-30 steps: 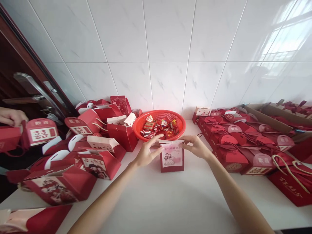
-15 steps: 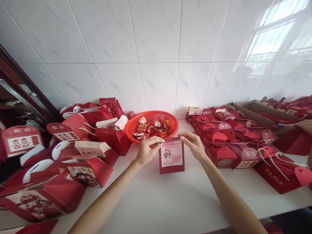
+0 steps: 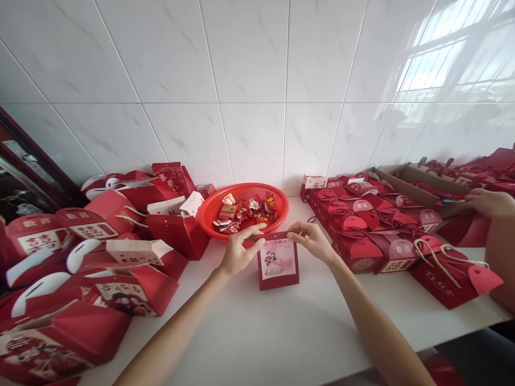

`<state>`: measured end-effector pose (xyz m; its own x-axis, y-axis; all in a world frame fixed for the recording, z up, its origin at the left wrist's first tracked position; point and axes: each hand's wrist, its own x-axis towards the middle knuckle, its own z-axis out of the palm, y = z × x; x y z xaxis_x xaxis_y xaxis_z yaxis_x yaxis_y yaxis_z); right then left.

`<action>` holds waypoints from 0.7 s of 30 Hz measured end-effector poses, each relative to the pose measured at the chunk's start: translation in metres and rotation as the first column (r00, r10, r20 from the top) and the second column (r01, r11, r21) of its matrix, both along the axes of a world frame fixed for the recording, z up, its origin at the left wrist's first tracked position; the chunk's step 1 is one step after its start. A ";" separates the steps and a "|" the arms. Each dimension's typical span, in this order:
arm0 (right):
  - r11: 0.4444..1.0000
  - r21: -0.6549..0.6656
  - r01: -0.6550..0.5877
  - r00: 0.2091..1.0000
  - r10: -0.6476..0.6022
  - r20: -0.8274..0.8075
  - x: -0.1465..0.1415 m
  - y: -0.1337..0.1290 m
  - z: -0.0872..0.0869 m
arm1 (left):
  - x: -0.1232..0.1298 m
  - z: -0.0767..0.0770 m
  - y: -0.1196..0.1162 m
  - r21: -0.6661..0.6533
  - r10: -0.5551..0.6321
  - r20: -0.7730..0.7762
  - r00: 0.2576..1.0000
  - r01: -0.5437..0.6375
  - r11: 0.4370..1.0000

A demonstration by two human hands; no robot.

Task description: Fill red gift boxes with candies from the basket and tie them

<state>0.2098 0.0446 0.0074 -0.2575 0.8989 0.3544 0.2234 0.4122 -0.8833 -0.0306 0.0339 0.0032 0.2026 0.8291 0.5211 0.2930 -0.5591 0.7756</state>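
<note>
A red wedding candy box stands upright in front of me, its front panel printed with a bride and groom on pale pink. My left hand is closed in a pinch on the box's top left corner. At the opposite top corner, my right hand pinches the edge between thumb and fingers. Just behind the box is a red plastic basket holding several wrapped candies. What lies inside the box is hidden from this angle.
Several open red boxes crowd the left of the white table. Rows of shut boxes and one with a rope handle occupy the right. Another person's hand is beside a cardboard carton. Tiled wall behind.
The view has shifted slightly to the right. Both hands still pinch the top of the candy box, which has hardly moved. The other person's hand and forearm show more at the right.
</note>
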 end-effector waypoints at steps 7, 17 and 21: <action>0.984 -0.089 -0.154 0.988 0.154 -0.004 0.003 -0.001 0.001 | -0.001 -0.006 -0.005 -0.060 0.023 0.027 0.999 -0.022 0.998; 0.965 0.073 0.250 0.943 -0.226 -0.245 0.036 -0.027 0.057 | -0.011 -0.012 -0.029 -0.141 0.067 0.191 0.979 -0.040 0.989; 0.714 0.266 0.648 0.745 -0.520 -0.418 0.098 -0.017 0.105 | -0.018 -0.024 -0.039 -0.208 0.081 0.098 0.992 -0.059 0.976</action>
